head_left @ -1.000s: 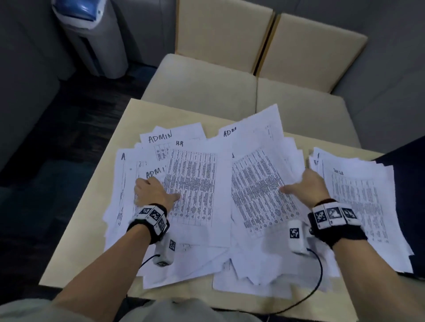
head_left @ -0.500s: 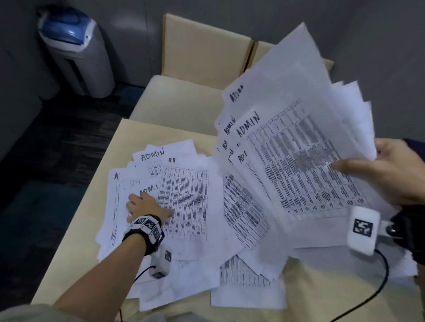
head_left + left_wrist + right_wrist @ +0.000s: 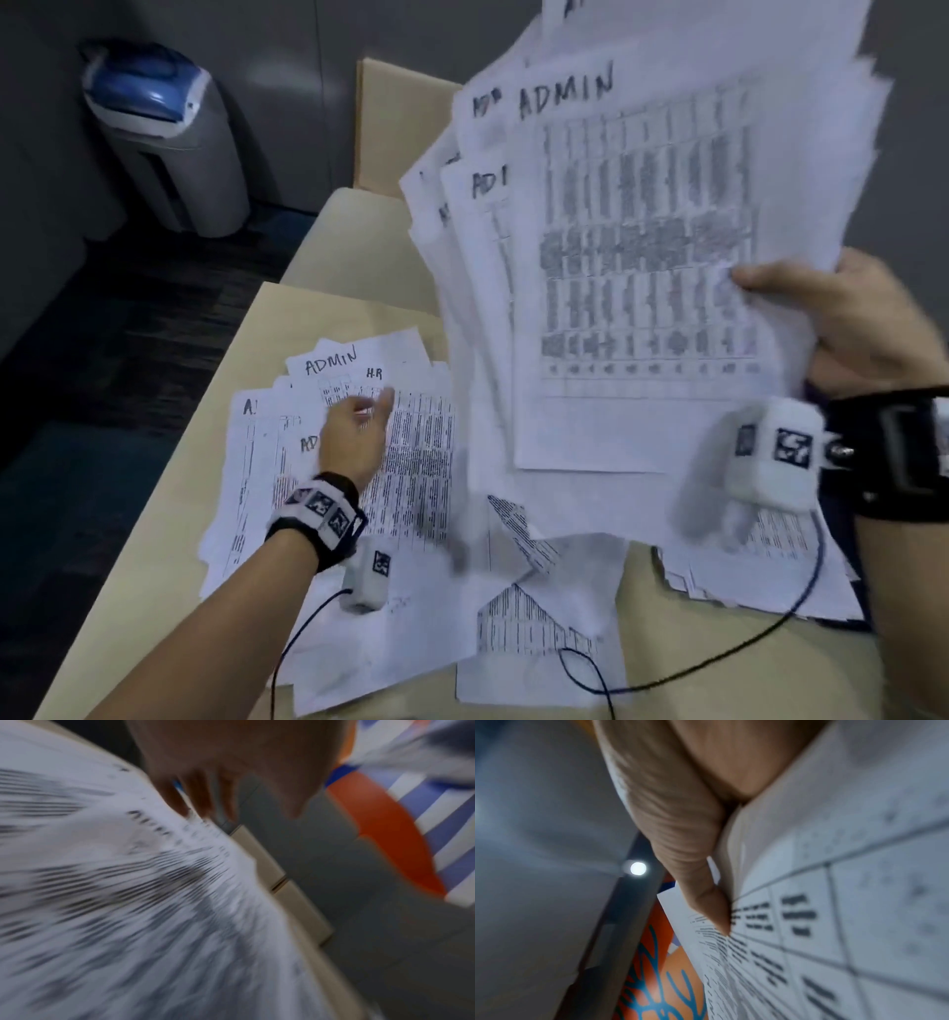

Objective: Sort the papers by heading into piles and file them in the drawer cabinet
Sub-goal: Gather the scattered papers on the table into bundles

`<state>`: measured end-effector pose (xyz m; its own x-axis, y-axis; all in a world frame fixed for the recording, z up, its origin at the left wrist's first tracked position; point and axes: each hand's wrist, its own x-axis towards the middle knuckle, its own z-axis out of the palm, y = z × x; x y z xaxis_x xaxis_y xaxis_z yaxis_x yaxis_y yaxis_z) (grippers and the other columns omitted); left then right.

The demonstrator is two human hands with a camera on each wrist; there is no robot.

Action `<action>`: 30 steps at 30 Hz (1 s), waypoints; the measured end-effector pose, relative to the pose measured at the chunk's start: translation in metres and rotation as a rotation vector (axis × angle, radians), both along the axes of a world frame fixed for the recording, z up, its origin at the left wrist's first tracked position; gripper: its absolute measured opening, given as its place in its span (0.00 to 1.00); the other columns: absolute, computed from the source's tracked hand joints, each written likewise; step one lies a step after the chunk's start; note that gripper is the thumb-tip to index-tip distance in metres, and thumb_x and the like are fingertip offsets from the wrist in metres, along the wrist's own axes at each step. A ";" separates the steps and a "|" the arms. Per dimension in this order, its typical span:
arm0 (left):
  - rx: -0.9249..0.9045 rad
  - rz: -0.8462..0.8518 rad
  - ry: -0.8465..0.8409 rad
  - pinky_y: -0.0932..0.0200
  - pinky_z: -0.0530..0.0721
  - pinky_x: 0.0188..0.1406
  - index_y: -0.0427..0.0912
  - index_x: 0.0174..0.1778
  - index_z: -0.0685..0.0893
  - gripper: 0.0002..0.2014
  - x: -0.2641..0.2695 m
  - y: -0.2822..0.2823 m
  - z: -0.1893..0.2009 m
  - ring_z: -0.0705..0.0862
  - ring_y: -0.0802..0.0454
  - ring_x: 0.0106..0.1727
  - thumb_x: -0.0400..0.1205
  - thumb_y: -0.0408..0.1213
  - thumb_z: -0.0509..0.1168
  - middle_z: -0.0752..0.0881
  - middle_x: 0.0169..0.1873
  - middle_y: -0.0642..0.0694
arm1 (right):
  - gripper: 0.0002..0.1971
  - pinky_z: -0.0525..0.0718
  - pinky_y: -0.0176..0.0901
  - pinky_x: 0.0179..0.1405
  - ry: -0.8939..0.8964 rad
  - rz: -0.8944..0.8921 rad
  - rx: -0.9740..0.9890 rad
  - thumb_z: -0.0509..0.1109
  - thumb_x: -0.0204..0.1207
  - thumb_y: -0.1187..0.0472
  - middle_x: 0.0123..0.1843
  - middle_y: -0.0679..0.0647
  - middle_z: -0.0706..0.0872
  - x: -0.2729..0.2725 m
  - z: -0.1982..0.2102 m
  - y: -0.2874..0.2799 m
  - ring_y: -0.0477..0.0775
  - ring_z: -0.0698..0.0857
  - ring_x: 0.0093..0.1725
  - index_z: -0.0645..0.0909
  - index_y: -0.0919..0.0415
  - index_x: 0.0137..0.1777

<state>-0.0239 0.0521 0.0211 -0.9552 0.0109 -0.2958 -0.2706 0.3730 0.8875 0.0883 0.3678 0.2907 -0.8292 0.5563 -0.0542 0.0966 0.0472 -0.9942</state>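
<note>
My right hand [image 3: 801, 313] grips a fanned stack of ADMIN sheets [image 3: 642, 246] held up high above the table, thumb on the front page; in the right wrist view the thumb [image 3: 700, 882] pinches the sheets' edge [image 3: 808, 902]. My left hand [image 3: 359, 426] hovers, fingers loosely spread, over the spread papers [image 3: 411, 462] on the left of the table, near a sheet headed HR [image 3: 375, 373]; the left wrist view is blurred and shows its fingers [image 3: 200, 797] at the papers [image 3: 128, 902]. A further pile [image 3: 760, 570] lies at the right under my right wrist.
The beige table [image 3: 169, 514] carries loose sheets down to its near edge [image 3: 539, 658]. Beige cushioned seats [image 3: 354, 231] stand behind it. A grey bin with a blue lid [image 3: 164, 133] is on the dark floor at far left. Wrist cables [image 3: 719, 663] trail over the papers.
My right hand has lifted the ADMIN stack off the table and raised it higher and closer to the camera. My left hand has come off the papers and moved forward toward the HR sheet.
</note>
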 end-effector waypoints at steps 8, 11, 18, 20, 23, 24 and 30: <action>0.295 -0.075 -0.426 0.39 0.70 0.77 0.48 0.83 0.65 0.51 -0.017 -0.025 0.018 0.70 0.42 0.80 0.68 0.73 0.68 0.68 0.81 0.42 | 0.20 0.90 0.48 0.41 -0.541 0.080 -0.369 0.78 0.70 0.71 0.57 0.67 0.90 0.006 -0.223 -0.068 0.58 0.93 0.45 0.83 0.72 0.63; 0.092 -0.143 -0.471 0.38 0.72 0.76 0.39 0.80 0.66 0.57 -0.006 -0.033 -0.028 0.74 0.42 0.75 0.60 0.64 0.81 0.72 0.78 0.44 | 0.26 0.81 0.49 0.58 -0.733 0.042 -0.221 0.83 0.68 0.63 0.67 0.57 0.85 0.016 -0.281 -0.081 0.57 0.86 0.59 0.82 0.65 0.66; 0.160 -0.186 -0.434 0.38 0.81 0.67 0.43 0.70 0.79 0.32 -0.005 -0.034 -0.061 0.86 0.43 0.61 0.70 0.33 0.81 0.87 0.61 0.45 | 0.18 0.75 0.49 0.67 -0.648 -0.005 -0.153 0.72 0.80 0.67 0.66 0.52 0.84 0.010 -0.288 -0.074 0.57 0.81 0.63 0.78 0.57 0.68; 0.234 -0.239 -0.493 0.39 0.81 0.67 0.42 0.70 0.79 0.37 -0.011 -0.043 -0.053 0.86 0.43 0.62 0.65 0.35 0.85 0.87 0.62 0.43 | 0.18 0.75 0.50 0.67 -0.620 0.035 -0.208 0.73 0.79 0.66 0.64 0.53 0.86 0.008 -0.277 -0.061 0.57 0.83 0.64 0.80 0.61 0.68; 0.377 -0.199 -0.477 0.42 0.82 0.66 0.40 0.66 0.83 0.35 -0.016 -0.057 -0.051 0.88 0.43 0.60 0.64 0.46 0.85 0.89 0.60 0.42 | 0.16 0.84 0.52 0.58 -0.570 -0.017 -0.273 0.73 0.80 0.62 0.56 0.57 0.91 0.006 -0.276 -0.040 0.57 0.89 0.53 0.82 0.64 0.67; 0.335 -0.130 -0.437 0.43 0.81 0.67 0.41 0.67 0.82 0.39 -0.017 -0.057 -0.052 0.87 0.44 0.61 0.64 0.56 0.83 0.88 0.61 0.44 | 0.17 0.86 0.51 0.54 -0.576 -0.045 -0.287 0.73 0.80 0.57 0.54 0.57 0.92 0.004 -0.279 -0.041 0.57 0.90 0.50 0.82 0.63 0.67; -0.088 -0.115 -0.217 0.46 0.73 0.74 0.38 0.83 0.58 0.37 -0.011 -0.007 -0.050 0.73 0.40 0.76 0.84 0.52 0.64 0.71 0.78 0.40 | 0.20 0.74 0.46 0.68 -0.627 0.110 -0.158 0.76 0.76 0.51 0.65 0.45 0.80 -0.027 -0.286 -0.095 0.50 0.78 0.65 0.75 0.52 0.65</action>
<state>-0.0346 0.0450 -0.0286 -0.8633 0.0813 -0.4982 -0.4023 0.4853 0.7763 0.0613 0.2727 0.0047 -0.6657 0.4158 -0.6197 0.6628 -0.0521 -0.7470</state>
